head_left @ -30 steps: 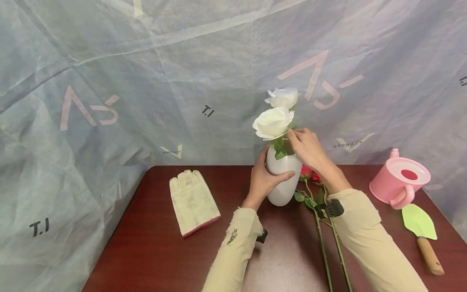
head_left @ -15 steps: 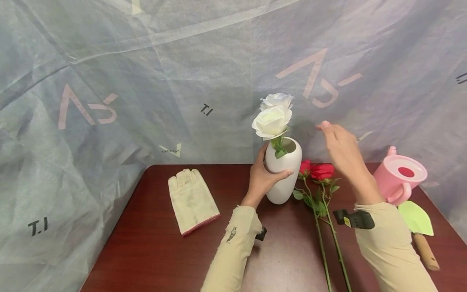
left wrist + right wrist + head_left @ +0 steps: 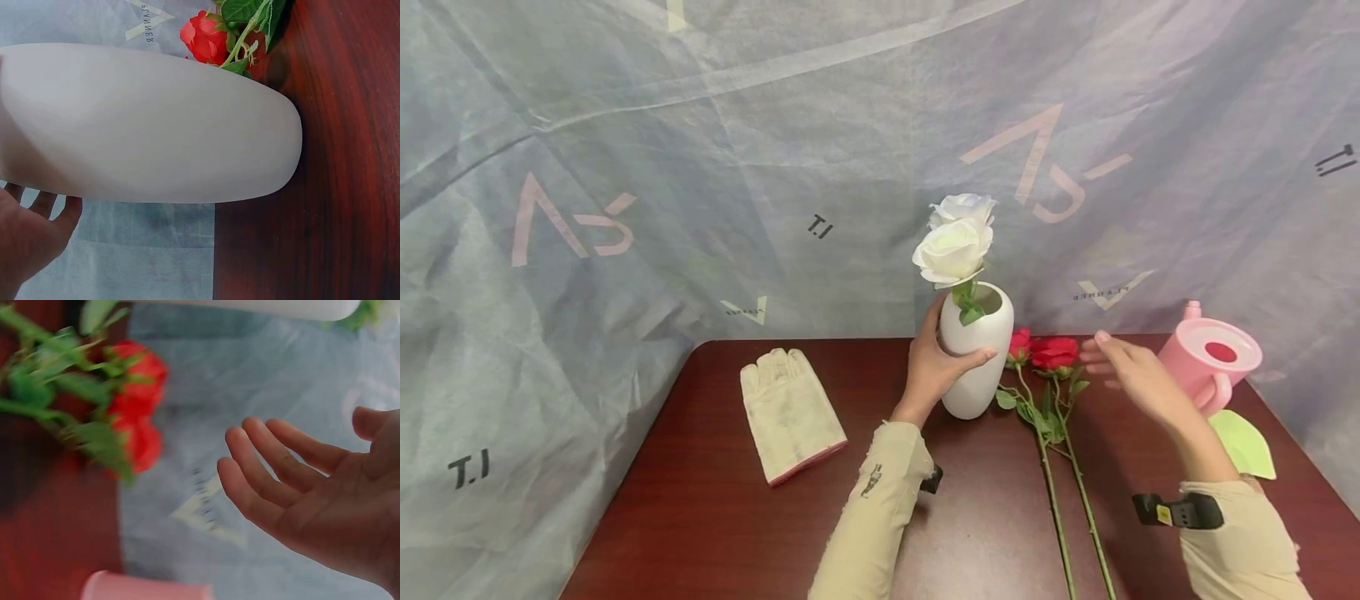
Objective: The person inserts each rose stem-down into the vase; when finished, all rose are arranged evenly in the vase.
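Observation:
A white vase (image 3: 976, 367) stands on the table in the head view, gripped around its left side by my left hand (image 3: 934, 367), thumb across the front. Two white roses (image 3: 953, 250) rise from its mouth, leaning left. To the vase's right lie two red roses (image 3: 1056, 353), their long green stems pointing toward me. My right hand (image 3: 1138, 379) hovers just right of the red blooms, holding nothing. In the right wrist view its fingers (image 3: 281, 469) are spread and slightly bent, apart from the red roses (image 3: 140, 412). The left wrist view is filled mostly by the vase (image 3: 156, 125).
A pink watering can (image 3: 1213, 358) stands at the back right. In front of it lies a green-bladed trowel (image 3: 1246, 443), its handle hidden by my right arm. A pale work glove (image 3: 792, 417) lies on the left of the table (image 3: 700, 517). Grey cloth hangs behind.
My right hand has left the white rose at the vase's mouth and moved right and down beside the red blooms. The rear white rose has settled lower. My left hand still grips the vase.

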{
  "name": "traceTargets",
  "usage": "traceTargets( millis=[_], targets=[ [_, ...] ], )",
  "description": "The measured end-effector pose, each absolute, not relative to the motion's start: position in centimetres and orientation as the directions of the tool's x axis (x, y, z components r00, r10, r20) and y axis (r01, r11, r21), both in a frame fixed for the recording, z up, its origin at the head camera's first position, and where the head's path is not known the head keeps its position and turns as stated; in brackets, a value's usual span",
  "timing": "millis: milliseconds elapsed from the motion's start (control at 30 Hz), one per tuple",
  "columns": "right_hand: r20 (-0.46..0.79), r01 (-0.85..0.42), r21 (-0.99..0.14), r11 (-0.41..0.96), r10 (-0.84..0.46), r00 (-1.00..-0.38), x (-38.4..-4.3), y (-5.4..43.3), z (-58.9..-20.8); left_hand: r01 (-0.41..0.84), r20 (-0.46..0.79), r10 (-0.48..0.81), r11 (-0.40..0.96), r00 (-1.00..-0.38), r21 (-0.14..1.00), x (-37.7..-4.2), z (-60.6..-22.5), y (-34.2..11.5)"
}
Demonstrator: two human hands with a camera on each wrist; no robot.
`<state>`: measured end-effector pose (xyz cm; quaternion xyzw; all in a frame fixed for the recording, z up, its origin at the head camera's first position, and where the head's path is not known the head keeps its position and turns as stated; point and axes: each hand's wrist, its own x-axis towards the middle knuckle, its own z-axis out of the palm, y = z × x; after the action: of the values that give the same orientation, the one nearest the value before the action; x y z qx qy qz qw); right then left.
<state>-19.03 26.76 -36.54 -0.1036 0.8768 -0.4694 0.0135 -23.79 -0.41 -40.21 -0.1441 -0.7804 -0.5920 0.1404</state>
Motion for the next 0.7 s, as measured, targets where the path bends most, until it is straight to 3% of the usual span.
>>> traceTargets(
  millis=[367,700],
  targets=[
    [-0.052,-0.1,-0.753,0.65,-0.211,-0.976,-15.8,28.1,-43.6,0.388,0.387,0.06,0.265,-0.92,0.883,-23.8,-40.4,-0.5],
    [-0.174,-0.008,-0.726,0.688,-0.195,-0.965,-14.7,27.9,-47.0,0.384,0.38,0.065,0.263,-0.922,0.885,-23.7,-40.2,-0.5]
  ],
)
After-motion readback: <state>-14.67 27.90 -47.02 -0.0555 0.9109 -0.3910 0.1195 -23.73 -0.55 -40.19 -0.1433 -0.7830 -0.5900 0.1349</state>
